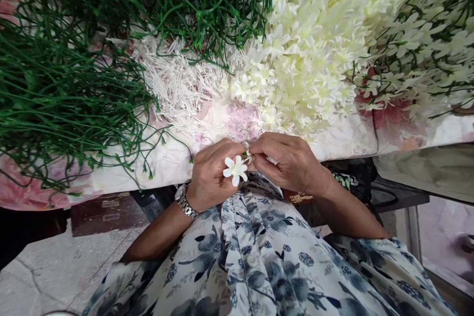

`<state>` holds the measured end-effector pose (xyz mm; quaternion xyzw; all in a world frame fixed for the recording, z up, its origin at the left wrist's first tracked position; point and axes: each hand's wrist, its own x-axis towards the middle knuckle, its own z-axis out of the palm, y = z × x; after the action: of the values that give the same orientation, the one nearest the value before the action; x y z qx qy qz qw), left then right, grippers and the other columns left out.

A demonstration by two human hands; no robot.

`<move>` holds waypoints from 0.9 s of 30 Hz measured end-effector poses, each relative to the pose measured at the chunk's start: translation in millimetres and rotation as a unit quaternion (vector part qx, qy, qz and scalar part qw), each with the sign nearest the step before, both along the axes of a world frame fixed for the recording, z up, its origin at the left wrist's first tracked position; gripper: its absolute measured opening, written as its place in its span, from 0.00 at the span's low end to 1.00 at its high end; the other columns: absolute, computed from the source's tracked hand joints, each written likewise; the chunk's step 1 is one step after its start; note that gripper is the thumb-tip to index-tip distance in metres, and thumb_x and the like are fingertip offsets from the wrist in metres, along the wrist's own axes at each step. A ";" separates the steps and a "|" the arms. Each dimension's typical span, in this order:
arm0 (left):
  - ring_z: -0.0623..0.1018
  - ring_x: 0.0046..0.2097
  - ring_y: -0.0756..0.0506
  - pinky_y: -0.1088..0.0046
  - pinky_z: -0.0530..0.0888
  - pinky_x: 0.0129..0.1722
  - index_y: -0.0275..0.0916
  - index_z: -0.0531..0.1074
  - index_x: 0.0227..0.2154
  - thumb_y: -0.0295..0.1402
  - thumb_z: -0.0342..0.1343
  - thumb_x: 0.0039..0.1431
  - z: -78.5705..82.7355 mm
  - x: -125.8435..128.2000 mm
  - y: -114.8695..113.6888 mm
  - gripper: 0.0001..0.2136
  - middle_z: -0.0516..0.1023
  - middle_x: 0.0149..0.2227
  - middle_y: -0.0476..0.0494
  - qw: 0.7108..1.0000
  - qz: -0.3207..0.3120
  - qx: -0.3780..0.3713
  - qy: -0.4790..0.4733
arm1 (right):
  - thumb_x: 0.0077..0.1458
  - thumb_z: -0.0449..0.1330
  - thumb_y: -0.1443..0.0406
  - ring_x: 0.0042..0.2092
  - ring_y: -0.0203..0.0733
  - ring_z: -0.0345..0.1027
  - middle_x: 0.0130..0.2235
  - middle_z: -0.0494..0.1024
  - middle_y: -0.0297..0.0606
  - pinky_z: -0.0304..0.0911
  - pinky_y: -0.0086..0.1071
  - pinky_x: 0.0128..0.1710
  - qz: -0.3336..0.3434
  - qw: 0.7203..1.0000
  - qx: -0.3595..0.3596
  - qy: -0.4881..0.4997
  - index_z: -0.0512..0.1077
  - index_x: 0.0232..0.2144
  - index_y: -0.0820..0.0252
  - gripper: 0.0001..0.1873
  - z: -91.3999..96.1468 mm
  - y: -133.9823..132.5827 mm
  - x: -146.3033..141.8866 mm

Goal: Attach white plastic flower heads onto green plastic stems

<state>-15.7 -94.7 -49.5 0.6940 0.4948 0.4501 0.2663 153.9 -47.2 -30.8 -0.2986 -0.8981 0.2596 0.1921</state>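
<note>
My left hand (211, 175), with a metal watch (184, 201) on its wrist, is closed around a small white artificial flower (235, 170) whose petals face me. My right hand (287, 160) meets it from the right, its fingertips pinched on a tiny piece at the flower's top; I cannot make out what that piece is. Both hands hover just in front of the table edge, above my lap in a blue flowered dress. A heap of loose cream flower heads (314, 54) lies right behind the hands.
The table wears a pink flowered cloth (407, 133). A tangle of green plastic stems (66, 89) fills its left and back. White feathery plastic pieces (174, 79) lie in the middle. Assembled flowers on green stems (422, 44) lie at the right. Below left is a stone floor (44, 266).
</note>
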 end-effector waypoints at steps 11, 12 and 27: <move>0.71 0.27 0.51 0.76 0.66 0.26 0.35 0.69 0.28 0.24 0.47 0.52 2.2 -0.2 -0.5 0.06 0.72 0.25 0.47 0.999 0.008 -0.022 0.030 | 0.54 0.53 0.71 0.31 0.30 0.67 0.29 0.73 0.34 0.62 0.24 0.31 -0.010 0.999 -0.024 0.036 0.67 0.31 0.63 0.03 -4.6 0.5 -1.1; 0.71 0.26 0.51 0.76 0.66 0.26 0.35 0.69 0.28 0.25 0.48 0.52 2.6 0.2 -0.5 0.05 0.72 0.25 0.47 0.999 0.013 -0.026 0.031 | 0.54 0.54 0.72 0.31 0.30 0.67 0.29 0.73 0.34 0.62 0.24 0.31 -0.012 0.999 -0.023 0.040 0.67 0.31 0.63 0.03 -5.0 0.3 -1.7; 0.70 0.26 0.50 0.73 0.66 0.25 0.34 0.68 0.26 0.19 0.49 0.42 -0.6 1.1 0.6 0.08 0.70 0.23 0.46 0.999 0.003 -0.032 0.037 | 0.53 0.52 0.73 0.31 0.32 0.66 0.28 0.72 0.36 0.62 0.25 0.31 -0.012 0.997 -0.038 0.060 0.67 0.31 0.64 0.05 -7.0 0.6 -4.7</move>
<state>-14.6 -94.1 -50.1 0.6998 0.5207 0.4088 0.2682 149.2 -46.7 -37.8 -0.3000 -0.8708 0.3088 0.2375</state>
